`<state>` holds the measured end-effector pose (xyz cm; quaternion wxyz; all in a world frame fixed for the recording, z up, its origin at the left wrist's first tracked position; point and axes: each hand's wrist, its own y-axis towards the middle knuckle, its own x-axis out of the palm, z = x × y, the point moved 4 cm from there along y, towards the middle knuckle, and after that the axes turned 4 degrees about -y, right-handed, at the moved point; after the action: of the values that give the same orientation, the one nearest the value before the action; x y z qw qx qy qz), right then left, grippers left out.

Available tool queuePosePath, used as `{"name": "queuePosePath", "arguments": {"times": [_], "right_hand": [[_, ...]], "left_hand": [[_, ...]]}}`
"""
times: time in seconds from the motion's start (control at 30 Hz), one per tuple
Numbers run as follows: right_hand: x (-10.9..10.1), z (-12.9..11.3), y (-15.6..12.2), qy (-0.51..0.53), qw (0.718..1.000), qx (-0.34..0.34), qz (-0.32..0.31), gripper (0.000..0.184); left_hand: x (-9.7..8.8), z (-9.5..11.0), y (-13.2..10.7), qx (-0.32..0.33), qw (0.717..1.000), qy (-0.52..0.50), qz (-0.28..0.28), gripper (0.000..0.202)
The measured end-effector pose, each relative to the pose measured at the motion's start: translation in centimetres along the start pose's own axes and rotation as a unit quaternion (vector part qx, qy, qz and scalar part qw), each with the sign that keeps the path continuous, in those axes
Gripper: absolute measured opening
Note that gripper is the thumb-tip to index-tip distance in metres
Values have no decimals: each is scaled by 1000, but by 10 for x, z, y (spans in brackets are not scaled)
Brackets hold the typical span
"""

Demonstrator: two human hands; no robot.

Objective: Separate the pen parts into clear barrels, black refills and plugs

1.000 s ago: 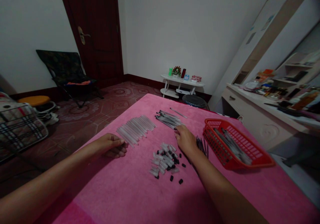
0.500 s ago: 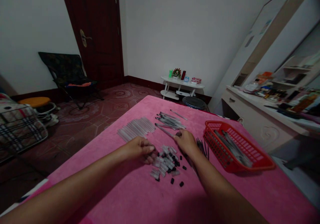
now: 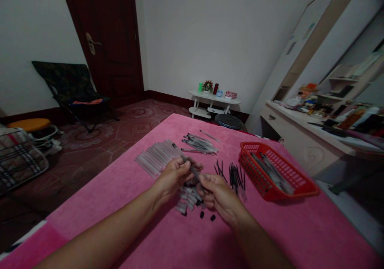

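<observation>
Both my hands meet above a heap of clear pen caps and small black plugs point(image 3: 192, 201) on the pink tablecloth point(image 3: 156, 233). My left hand point(image 3: 175, 175) is closed around a slim pen point(image 3: 187, 164) that slants up to the left. My right hand point(image 3: 217, 195) is closed too, its fingertips pinching the pen's near end. A row of clear pen barrels point(image 3: 156, 157) lies just beyond my left hand. A bundle of assembled pens point(image 3: 199, 144) lies farther back. Black refills point(image 3: 235, 177) lie to the right of my hands.
A red plastic basket point(image 3: 300, 181) holding more pens stands at the right of the table. A dresser point(image 3: 303, 141) crowded with bottles lines the right wall. A folding chair point(image 3: 75, 93), a dark door point(image 3: 105, 41) and a small white stand point(image 3: 213, 103) are behind.
My right hand lifted one pen from the far bundle and drew it back. My left hand left the clear barrels, crossed to the cap heap and now grips that pen too.
</observation>
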<state>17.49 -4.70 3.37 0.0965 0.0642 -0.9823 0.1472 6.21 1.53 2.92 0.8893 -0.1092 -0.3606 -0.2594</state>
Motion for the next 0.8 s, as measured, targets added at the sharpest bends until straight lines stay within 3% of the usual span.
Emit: {"name": "queuePosePath", "arguments": {"times": [0.1, 0.17, 0.2, 0.27, 0.33, 0.37, 0.43, 0.53, 0.6, 0.63, 0.73, 0.8], "right_hand": [[7, -2, -2, -59, 998, -8, -22, 34], [7, -8, -3, -173, 982, -70, 23, 29], [6, -13, -6, -253, 959, -112, 60, 25], [4, -22, -13, -419, 878, -184, 140, 18], [3, -26, -19, -541, 792, -209, 194, 19], [2, -25, -20, -577, 764, -202, 207, 19], [0, -22, -20, -616, 737, -181, 213, 16], [-1, -20, -15, -626, 730, -181, 208, 10], [-4, -21, -12, -594, 752, -197, 209, 12], [-8, -22, -12, -564, 771, -202, 215, 12], [-21, -25, -10, -452, 839, -201, 226, 25], [-28, -26, -9, -403, 865, -195, 228, 33]], "left_hand": [[1, 0, -5, 14, 999, 22, 38, 19], [-1, 4, -4, 24, 997, 28, 72, 22], [-5, 8, -3, 30, 995, 28, 93, 23], [-16, 20, 1, 51, 988, 25, 146, 23], [-28, 34, 3, 86, 977, 35, 191, 20], [-32, 39, 4, 93, 975, 52, 196, 19], [-35, 43, 4, 91, 974, 107, 176, 19], [-26, 39, 0, 93, 956, 259, 106, 19], [-17, 34, -5, 126, 906, 401, 59, 16], [-12, 32, -7, 149, 865, 479, 35, 16], [-2, 26, -15, 205, 705, 678, -22, 17], [-1, 24, -18, 220, 623, 750, -31, 19]]}}
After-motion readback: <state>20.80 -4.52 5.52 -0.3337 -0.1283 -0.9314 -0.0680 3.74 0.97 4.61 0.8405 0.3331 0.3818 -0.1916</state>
